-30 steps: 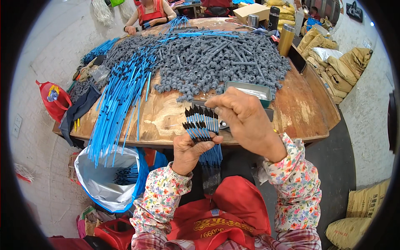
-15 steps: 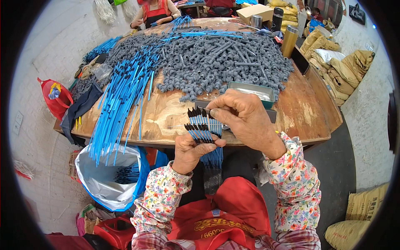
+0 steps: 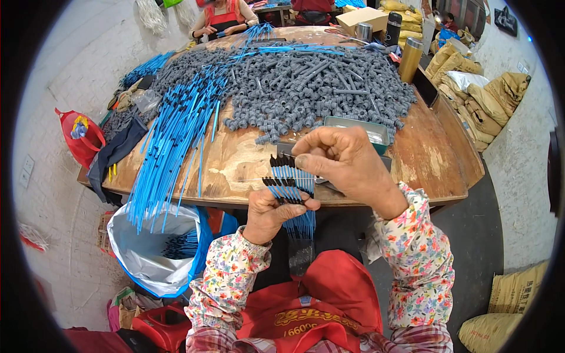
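Observation:
My left hand (image 3: 268, 215) is closed around a bundle of thin blue rods (image 3: 287, 191) with black ends, fanned out in rows above the fingers. Their lower parts hang below the hand, toward a clear plastic sleeve (image 3: 301, 256). A thin, pale, straight wire (image 3: 252, 179) crosses the bundle and sticks out to the left. Over the upper black tips (image 3: 282, 160), my right hand (image 3: 350, 167) pinches thumb and forefinger together. Something thin shows at those fingertips; its kind is too small to make out.
Grey plastic fittings (image 3: 318, 82) are heaped across the wooden table (image 3: 432, 153). Many blue rods (image 3: 176, 135) overhang its left edge above a white-lined bag (image 3: 156, 265). A green tray (image 3: 376, 132) lies behind my right hand; a gold flask (image 3: 410, 62) stands farther right. Another person (image 3: 220, 20) sits opposite.
My right hand's fingers have lifted slightly and opened out a little at the rear, still by the black tips. The left hand keeps its grip on the rods. The person opposite has moved their hands.

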`<state>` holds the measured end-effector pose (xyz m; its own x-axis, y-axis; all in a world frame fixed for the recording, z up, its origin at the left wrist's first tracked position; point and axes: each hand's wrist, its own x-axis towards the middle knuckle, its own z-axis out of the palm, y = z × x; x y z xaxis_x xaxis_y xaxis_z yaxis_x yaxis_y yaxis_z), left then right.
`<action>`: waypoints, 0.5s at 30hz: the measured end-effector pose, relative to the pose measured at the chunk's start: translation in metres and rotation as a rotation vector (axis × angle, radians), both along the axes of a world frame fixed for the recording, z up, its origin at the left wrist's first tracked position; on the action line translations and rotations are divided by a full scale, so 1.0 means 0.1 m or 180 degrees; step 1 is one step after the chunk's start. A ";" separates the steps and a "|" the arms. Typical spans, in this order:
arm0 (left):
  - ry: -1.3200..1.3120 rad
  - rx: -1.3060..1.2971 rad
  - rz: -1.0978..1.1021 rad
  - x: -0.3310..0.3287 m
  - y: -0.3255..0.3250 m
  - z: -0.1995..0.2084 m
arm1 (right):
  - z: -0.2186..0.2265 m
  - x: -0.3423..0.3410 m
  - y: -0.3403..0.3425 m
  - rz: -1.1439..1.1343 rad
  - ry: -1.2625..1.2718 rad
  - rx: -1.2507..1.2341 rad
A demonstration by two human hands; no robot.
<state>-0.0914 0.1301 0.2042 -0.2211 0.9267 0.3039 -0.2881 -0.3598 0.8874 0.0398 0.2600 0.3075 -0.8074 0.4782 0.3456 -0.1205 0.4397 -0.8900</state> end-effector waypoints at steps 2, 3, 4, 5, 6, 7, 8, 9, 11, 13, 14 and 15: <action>0.0097 -0.0080 -0.0036 0.00 0.00 0.01 | 0.09 0.03 0.06 0.0170 -0.0373 0.0463; 0.0091 -0.0081 -0.0033 0.00 0.00 0.01 | 0.12 0.02 0.06 0.0174 -0.0378 0.0462; 0.0130 -0.0099 -0.0045 0.00 0.00 0.01 | 0.15 0.02 0.05 0.0106 -0.0336 0.0766; 0.0168 -0.0117 -0.0057 0.00 -0.01 0.01 | 0.17 0.01 0.04 0.0039 -0.0292 0.1069; 0.0207 -0.0136 -0.0069 0.00 0.00 0.02 | 0.18 0.00 0.04 -0.0028 -0.0248 0.1371; 0.0200 -0.0138 -0.0065 -0.01 0.00 0.02 | 0.16 -0.02 0.06 -0.0022 -0.0253 0.1369; 0.0193 -0.0144 -0.0092 -0.01 0.00 0.02 | 0.13 -0.04 0.08 -0.0013 -0.0082 0.1584; 0.0187 -0.0149 -0.0119 -0.02 0.00 0.02 | 0.10 -0.06 0.09 -0.0004 0.0091 0.1798; 0.0178 -0.0152 -0.0140 -0.02 0.00 0.02 | 0.08 -0.07 0.10 0.0012 0.0266 0.2013; 0.0139 -0.0150 -0.0177 -0.03 0.00 0.01 | 0.09 -0.06 0.10 -0.0059 0.0158 0.2089; 0.0121 -0.0151 -0.0197 -0.03 0.00 0.00 | 0.10 -0.05 0.10 -0.0096 0.0104 0.2124; 0.0120 -0.0154 -0.0196 -0.03 0.00 0.00 | 0.11 -0.05 0.08 -0.0095 0.0104 0.2121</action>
